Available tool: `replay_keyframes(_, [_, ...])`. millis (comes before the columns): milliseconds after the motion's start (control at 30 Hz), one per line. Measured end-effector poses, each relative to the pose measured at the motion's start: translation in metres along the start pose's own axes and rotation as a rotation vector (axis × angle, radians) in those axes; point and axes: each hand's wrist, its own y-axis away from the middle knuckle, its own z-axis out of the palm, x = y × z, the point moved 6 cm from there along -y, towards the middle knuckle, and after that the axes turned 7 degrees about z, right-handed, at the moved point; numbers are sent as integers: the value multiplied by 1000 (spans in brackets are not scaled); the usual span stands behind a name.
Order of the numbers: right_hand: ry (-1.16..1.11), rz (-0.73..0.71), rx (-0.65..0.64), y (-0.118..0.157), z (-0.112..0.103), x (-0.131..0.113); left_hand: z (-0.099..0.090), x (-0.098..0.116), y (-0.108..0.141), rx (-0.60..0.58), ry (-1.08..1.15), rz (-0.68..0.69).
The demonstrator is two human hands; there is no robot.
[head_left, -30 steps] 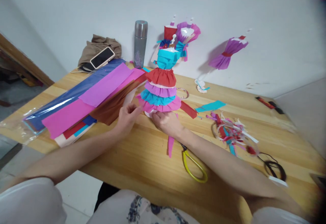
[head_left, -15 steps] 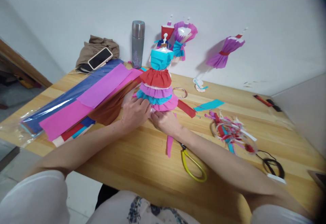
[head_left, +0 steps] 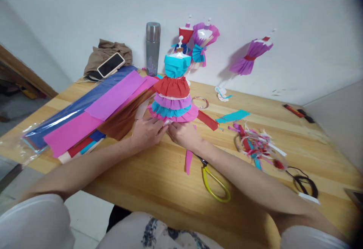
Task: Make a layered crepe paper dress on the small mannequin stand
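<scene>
In front of me a small white dress form (head_left: 179, 54) stands upright in a layered crepe paper dress (head_left: 172, 88): turquoise top, then red, purple, turquoise and pink ruffles. At the hem, my left hand (head_left: 149, 132) has its fingers closed on the lower edge of the pink ruffle. My right hand (head_left: 184, 135) is closed at the same edge, just to the right, thumb near the left hand's fingers. A whitish bit shows between the two hands. Yellow-handled scissors (head_left: 215, 186) and a pink paper strip (head_left: 188, 162) lie by my right forearm.
Crepe paper sheets (head_left: 113, 94) cover the left, with a phone (head_left: 111, 65) on brown cloth behind. A grey bottle (head_left: 153, 48) and other dressed forms (head_left: 251, 58) stand along the wall. Paper scraps (head_left: 258, 145), a turquoise strip (head_left: 234, 116) and a tape roll (head_left: 200, 102) lie right.
My left hand has moved slightly down and left along the hem. The dress form's top has tilted a little to the left. My right hand stays nearly in place.
</scene>
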Motion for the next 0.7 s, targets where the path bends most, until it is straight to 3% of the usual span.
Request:
replay_keyframes(133, [-16,20,-58,-1,1,0,-11,10,-1,107,-231,181])
replay_keyframes(233, [-19,19,-90,-1,1,-1,-4,14,-4,20,-357,229])
replay_keyframes(333, [-19,22,-116,-1,1,-1,0,17,1,-22,-284,266])
replay_keyframes(433, [-24,33,-118,0,0,0,-9,21,10,55,-182,306])
replay_keyframes(567, [-34,53,-122,0,0,0,-19,14,16,150,-188,252])
replay_keyframes(700, [-34,70,-139,0,-1,0,-5,4,19,-14,-232,166])
